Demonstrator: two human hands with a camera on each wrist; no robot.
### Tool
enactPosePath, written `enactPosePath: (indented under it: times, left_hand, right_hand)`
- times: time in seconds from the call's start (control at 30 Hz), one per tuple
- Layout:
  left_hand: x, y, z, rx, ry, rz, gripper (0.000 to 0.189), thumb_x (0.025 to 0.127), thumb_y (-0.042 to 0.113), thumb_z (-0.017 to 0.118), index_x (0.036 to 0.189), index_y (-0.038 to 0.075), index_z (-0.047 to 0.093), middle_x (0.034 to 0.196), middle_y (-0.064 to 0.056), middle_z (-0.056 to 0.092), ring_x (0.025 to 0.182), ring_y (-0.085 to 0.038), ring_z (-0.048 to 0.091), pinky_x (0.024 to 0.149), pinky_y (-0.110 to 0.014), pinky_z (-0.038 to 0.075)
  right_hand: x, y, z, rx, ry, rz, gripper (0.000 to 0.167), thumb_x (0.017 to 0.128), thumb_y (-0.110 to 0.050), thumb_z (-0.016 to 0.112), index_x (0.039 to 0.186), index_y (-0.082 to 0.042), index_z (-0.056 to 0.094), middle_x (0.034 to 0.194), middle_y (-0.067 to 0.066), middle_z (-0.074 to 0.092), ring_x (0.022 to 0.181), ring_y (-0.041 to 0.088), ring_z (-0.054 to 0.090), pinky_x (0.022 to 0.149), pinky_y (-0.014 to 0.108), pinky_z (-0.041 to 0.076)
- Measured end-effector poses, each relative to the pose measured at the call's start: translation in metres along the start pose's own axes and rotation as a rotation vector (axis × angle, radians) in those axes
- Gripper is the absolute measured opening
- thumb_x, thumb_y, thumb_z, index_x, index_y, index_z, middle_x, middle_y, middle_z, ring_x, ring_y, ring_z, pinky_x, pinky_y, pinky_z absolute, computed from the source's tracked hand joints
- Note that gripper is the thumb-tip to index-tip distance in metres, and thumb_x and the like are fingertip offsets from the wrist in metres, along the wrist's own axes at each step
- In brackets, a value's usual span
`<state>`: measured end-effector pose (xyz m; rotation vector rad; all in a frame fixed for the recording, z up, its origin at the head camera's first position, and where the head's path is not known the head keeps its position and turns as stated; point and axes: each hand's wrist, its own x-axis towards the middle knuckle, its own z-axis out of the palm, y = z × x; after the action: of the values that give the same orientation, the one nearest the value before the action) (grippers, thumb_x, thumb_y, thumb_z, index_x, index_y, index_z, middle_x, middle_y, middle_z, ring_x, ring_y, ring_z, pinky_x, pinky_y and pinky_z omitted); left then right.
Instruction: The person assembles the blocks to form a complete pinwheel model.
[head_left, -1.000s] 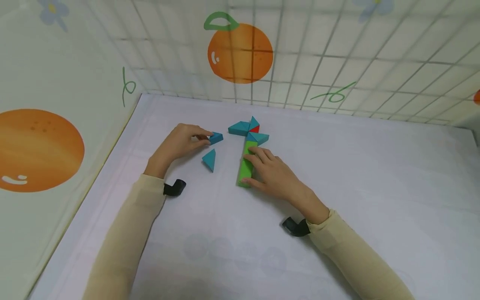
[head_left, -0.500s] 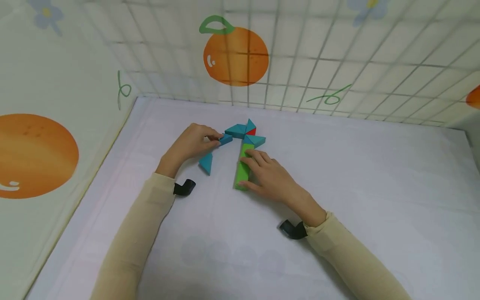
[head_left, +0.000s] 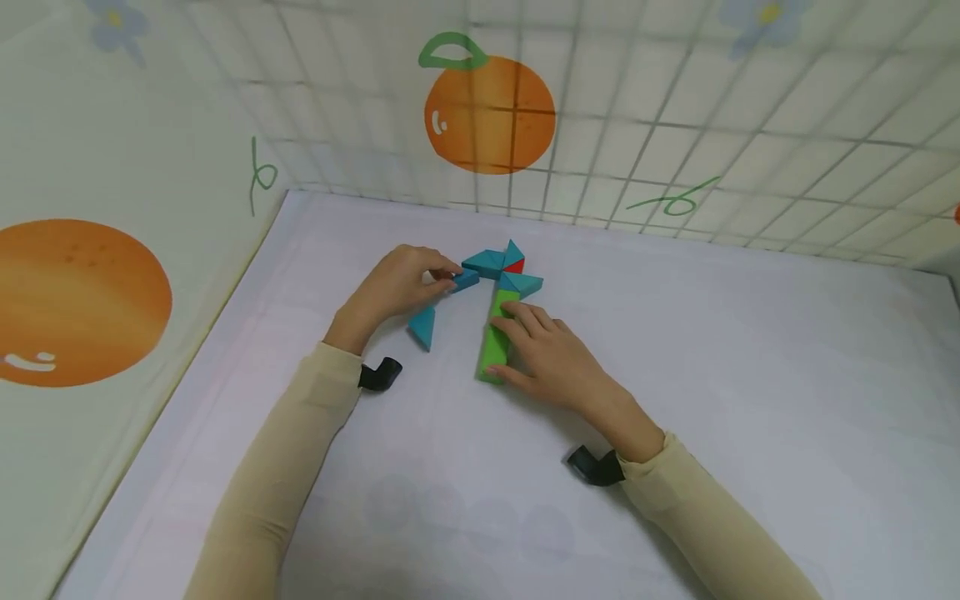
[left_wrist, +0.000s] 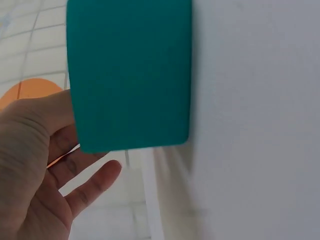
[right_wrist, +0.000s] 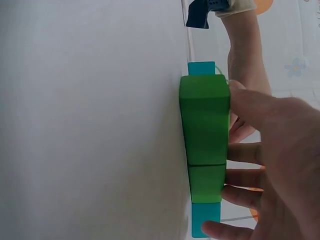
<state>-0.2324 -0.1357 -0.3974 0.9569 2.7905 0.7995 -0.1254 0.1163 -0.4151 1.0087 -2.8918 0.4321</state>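
In the head view my left hand [head_left: 405, 283] pinches a blue triangular block [head_left: 467, 280] between thumb and fingers, close to the left side of a pinwheel-like group of blocks. A loose teal triangular block [head_left: 423, 327] lies just below that hand. In the left wrist view, a teal block face [left_wrist: 130, 75] hides the fingertips. My right hand [head_left: 555, 358] rests on a row of green blocks [right_wrist: 206, 130], thumb at the near end and fingers farther along the top. Teal triangular blocks [head_left: 486, 263] and a red one [head_left: 514, 267] meet above the green row.
A white cloth-like surface [head_left: 720, 375] spreads under the blocks. Behind stands a white panel with a grid and a printed orange [head_left: 491, 115]; another pale panel with an orange [head_left: 82, 302] borders the left. A black wrist mount [head_left: 382, 375] projects from each sleeve.
My left hand has carried the blue triangular block to the right, up to the pinwheel-like group, passing above the loose teal block. My right hand stays on the green blocks.
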Motion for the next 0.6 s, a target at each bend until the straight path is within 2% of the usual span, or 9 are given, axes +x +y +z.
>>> enactPosePath:
  times: [0.23,0.6]
  left_hand:
    - [0.0027,0.0085,0.0032,0.050,-0.044,-0.019,0.027,0.091,0.018,0.071,0.116,0.007,0.073,0.108,-0.007,0.074,0.096,-0.020,0.068,0.085,-0.036,0.054]
    - [0.0032,0.0094,0.0089,0.075,-0.056,-0.032,0.029,0.092,0.021,0.070,0.119,0.011,0.072,0.112,-0.003,0.072,0.099,-0.018,0.068,0.085,-0.034,0.055]
  right_hand:
    - [-0.0027,0.0000,0.0005,-0.010,-0.003,0.011,0.067,0.091,-0.052,0.063,0.141,-0.009,0.048,0.147,0.012,0.042,0.134,0.030,0.044,0.101,0.049,0.048]
    - [-0.0016,-0.0018,0.0006,-0.009,-0.008,0.005,0.066,0.092,-0.050,0.063,0.141,-0.008,0.047,0.148,0.012,0.040,0.135,0.029,0.043,0.102,0.048,0.046]
